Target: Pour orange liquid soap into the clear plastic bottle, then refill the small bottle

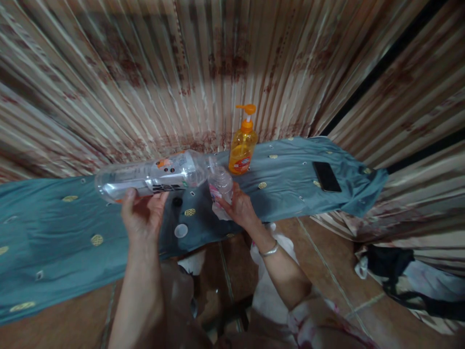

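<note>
My left hand (144,211) grips a large clear plastic bottle (156,175) with a silver and orange label. The bottle lies nearly level, its neck pointing right. In my right hand (238,206) is a smaller clear bottle (221,184), tilted, with pink on its label. The two bottle mouths meet or come very close; I cannot tell if they touch. Just behind them an orange pump bottle (241,150) of yellow liquid stands upright. A small white round cap (180,230) and a dark cap (177,201) lie on the cloth below the large bottle.
A teal cloth with yellow patterns (72,261) covers the long narrow surface. Toward its right end lies a black phone (327,176). Pleated curtains (203,58) hang behind. On the tiled floor (316,257) at right is a pile of dark and light fabric (417,281).
</note>
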The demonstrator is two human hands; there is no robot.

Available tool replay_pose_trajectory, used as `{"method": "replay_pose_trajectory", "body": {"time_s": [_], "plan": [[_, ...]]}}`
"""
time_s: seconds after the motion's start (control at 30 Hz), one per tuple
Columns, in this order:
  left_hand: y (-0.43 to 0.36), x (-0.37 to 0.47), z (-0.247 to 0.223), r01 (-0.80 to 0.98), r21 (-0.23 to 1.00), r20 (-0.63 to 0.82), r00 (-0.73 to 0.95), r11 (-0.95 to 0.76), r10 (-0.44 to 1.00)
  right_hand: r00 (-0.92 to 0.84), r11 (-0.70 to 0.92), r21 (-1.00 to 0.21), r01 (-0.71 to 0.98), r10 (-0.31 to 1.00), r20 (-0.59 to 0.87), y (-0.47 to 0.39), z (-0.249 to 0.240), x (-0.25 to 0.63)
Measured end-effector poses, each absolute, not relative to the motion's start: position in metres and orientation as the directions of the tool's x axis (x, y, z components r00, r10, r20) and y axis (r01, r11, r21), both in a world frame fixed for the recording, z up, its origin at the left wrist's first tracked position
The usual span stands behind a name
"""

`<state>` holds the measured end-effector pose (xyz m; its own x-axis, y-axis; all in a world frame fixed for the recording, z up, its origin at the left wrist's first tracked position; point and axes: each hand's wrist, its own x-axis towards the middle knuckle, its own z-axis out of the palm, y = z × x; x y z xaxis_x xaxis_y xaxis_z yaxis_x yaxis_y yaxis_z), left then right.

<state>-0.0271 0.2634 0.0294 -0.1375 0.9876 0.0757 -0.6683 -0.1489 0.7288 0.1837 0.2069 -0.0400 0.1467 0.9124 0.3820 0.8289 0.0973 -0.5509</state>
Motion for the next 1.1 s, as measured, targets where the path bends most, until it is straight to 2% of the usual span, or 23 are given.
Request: {"method": "replay_pose_trajectory", "body": {"time_s": [0.6,0.93,1.1], "plan": [[0.263,-0.033,0.036,-0.588,0.789,0.151,-0.095,-0.178,0.984,0.138,0.090,-0.544,0.834,0.921,0.364,0.206,-0.039,0.183],[0.262,-0.032,0.038,-0.605,0.769,0.151,-0.142,-0.207,0.978,0.133,0.094,-0.544,0.834,0.922,0.363,0.205,-0.039,0.184],[0.260,-0.034,0.041,-0.560,0.804,0.174,-0.097,-0.199,0.980,0.134,0.093,-0.539,0.837,0.920,0.367,0.206,-0.041,0.184]]}}
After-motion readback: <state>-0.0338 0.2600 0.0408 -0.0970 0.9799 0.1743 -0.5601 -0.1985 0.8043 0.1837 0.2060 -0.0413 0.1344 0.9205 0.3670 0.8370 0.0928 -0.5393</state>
